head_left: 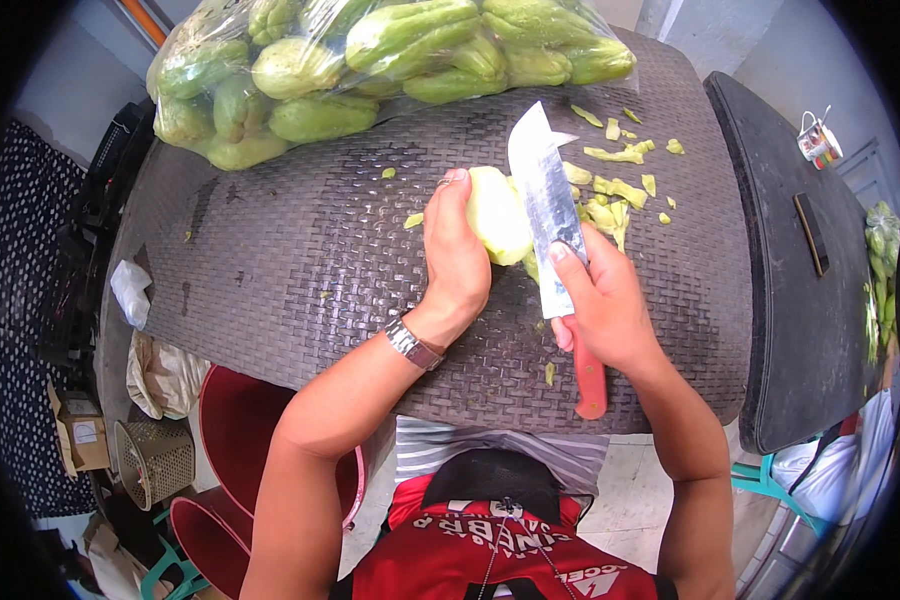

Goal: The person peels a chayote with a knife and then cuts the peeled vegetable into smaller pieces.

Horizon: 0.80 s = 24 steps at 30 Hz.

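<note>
A pale, peeled chayote (498, 216) is gripped along its left side by my left hand (454, 245), just above the dark woven-pattern table (370, 350). My right hand (608, 297) is wrapped round the red handle of a knife (547, 190), thumb resting low on the broad blade. The blade points away from me and stands close against the chayote's right side; whether it touches is hard to tell. Green peelings (618, 190) lie scattered to the right of the blade and behind it.
A clear plastic bag full of green chayotes (400, 60) spans the table's far side. Beyond the right edge, a second black table (780, 290) holds a phone (812, 233) and a mug (820, 140). Red tubs (235, 420) and a perforated basket (152, 462) stand below left.
</note>
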Available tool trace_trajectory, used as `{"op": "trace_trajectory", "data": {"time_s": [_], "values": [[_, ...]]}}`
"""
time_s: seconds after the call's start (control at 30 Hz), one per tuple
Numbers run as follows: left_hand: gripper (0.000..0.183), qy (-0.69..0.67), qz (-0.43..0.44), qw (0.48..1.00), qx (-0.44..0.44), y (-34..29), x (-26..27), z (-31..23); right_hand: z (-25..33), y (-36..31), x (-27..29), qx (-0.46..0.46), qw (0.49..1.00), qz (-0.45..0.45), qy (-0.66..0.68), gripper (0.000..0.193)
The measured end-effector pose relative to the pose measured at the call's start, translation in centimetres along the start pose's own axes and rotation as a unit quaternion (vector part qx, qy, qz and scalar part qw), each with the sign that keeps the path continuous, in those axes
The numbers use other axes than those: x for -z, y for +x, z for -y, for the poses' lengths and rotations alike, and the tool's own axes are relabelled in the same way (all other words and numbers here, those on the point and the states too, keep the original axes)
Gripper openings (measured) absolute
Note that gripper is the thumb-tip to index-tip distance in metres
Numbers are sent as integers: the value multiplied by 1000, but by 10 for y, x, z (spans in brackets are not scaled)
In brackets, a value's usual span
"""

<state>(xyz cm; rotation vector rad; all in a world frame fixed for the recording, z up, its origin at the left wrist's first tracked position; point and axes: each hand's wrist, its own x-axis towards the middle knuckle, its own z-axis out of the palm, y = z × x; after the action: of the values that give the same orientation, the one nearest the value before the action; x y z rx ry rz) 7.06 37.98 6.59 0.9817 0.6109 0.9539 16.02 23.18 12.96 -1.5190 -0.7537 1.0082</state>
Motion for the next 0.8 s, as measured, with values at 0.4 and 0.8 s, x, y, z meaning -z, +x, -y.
{"op": "trace_trajectory", "data": {"time_s": [0.4,0.8], "values": [[41,-10,29,999,17,-12,-10,-10,2,-3,-2,-12,1000,3,4,22],[50,8,112,993,39,-20,-12,-13,3,-4,1,-20,999,13,23,23]]}}
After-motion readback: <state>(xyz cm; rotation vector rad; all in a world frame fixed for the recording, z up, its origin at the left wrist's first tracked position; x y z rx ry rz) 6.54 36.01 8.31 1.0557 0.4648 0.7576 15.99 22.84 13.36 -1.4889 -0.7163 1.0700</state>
